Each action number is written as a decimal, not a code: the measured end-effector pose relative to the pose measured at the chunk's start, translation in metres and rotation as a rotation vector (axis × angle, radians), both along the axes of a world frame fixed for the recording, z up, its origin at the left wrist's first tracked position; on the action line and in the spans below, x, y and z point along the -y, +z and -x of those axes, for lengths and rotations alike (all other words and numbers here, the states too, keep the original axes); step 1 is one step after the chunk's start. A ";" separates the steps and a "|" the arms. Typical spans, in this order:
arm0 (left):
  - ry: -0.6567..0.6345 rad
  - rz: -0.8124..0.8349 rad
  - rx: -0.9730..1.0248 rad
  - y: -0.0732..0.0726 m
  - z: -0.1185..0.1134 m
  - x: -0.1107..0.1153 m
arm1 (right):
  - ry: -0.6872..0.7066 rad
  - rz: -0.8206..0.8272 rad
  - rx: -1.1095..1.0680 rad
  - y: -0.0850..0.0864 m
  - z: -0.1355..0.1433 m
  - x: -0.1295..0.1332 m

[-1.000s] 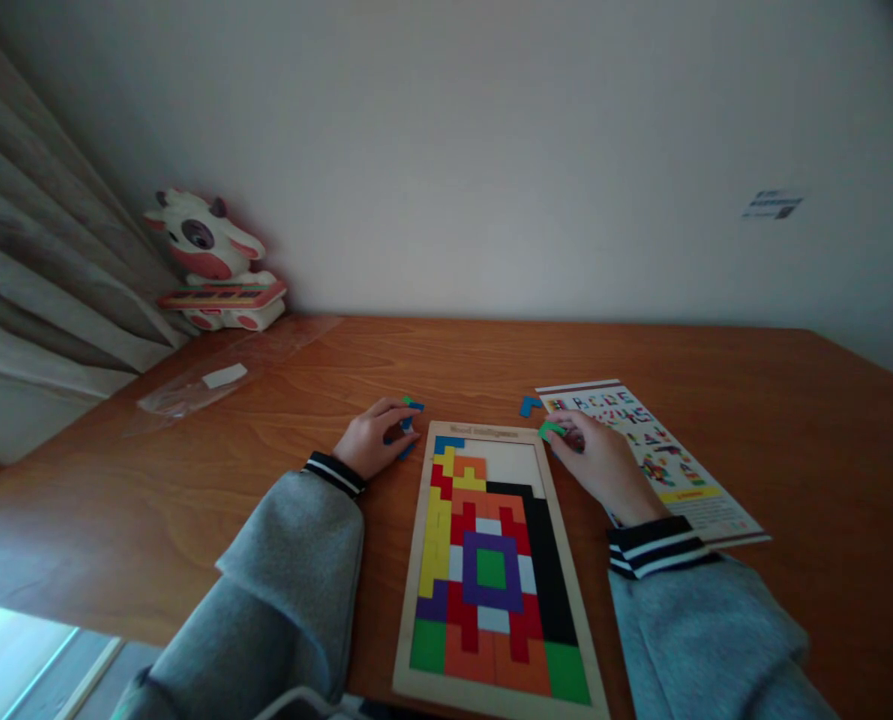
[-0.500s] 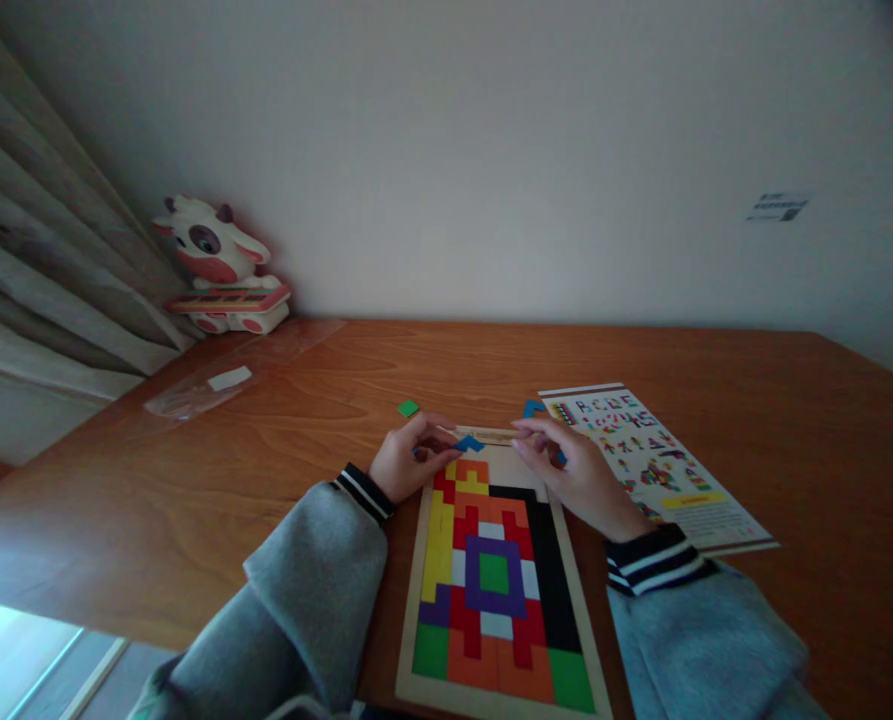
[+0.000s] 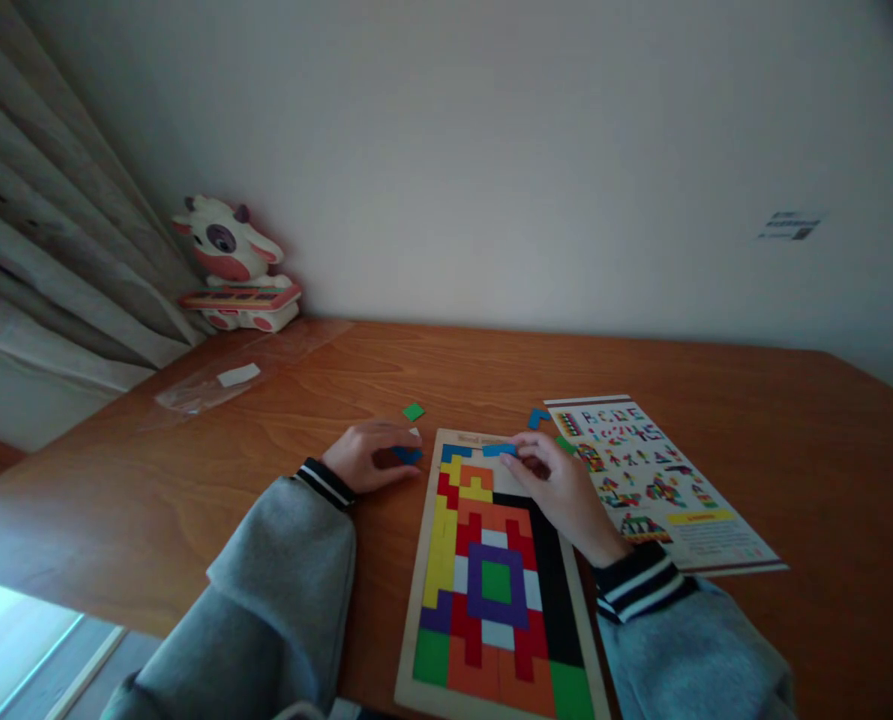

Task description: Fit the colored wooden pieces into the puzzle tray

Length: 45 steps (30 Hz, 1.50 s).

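A wooden puzzle board (image 3: pixel 410 640) filled with coloured block pieces lies before me, its top part showing bare pale wood. My right hand (image 3: pixel 562 490) pinches a blue straight-looking piece (image 3: pixel 499 450) over the board's top edge. In the top left corner of the board sits another blue piece (image 3: pixel 456 452). To the left of the board, my left hand (image 3: pixel 371 455) has thumb and fingers apart around a blue piece (image 3: pixel 407 456) on the table. A small white piece (image 3: pixel 414 432) shows by its fingertips.
Beyond the left hand lies a green piece (image 3: pixel 414 411). A blue angled piece (image 3: pixel 538 417) and a partly hidden green piece (image 3: pixel 565 443) are near the printed pattern sheet (image 3: pixel 716 545). A clear plastic bag (image 3: pixel 191 397) and a cow keyboard toy (image 3: pixel 240 270) are at left.
The blue piece my left hand held now lies in the board's top left corner. My left hand has moved left, off the board. My right hand now shows a blue piece at its fingertips.
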<state>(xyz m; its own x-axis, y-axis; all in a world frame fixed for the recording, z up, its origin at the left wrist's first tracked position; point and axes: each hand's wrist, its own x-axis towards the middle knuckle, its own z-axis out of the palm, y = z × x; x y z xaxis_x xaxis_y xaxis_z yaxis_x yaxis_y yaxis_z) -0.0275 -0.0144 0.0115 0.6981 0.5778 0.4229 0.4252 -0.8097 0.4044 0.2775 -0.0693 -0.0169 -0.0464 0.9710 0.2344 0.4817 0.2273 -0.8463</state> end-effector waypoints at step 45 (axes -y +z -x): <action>0.382 0.347 0.281 -0.022 -0.021 -0.002 | -0.163 -0.073 -0.085 0.016 -0.005 -0.008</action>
<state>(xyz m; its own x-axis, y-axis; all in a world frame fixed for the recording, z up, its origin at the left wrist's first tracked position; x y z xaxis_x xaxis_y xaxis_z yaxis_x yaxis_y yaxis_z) -0.0063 -0.0126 -0.0105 0.3012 0.9042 0.3028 0.4991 -0.4201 0.7579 0.2829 -0.0613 -0.0008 0.1332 0.9444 0.3006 0.4442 0.2143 -0.8699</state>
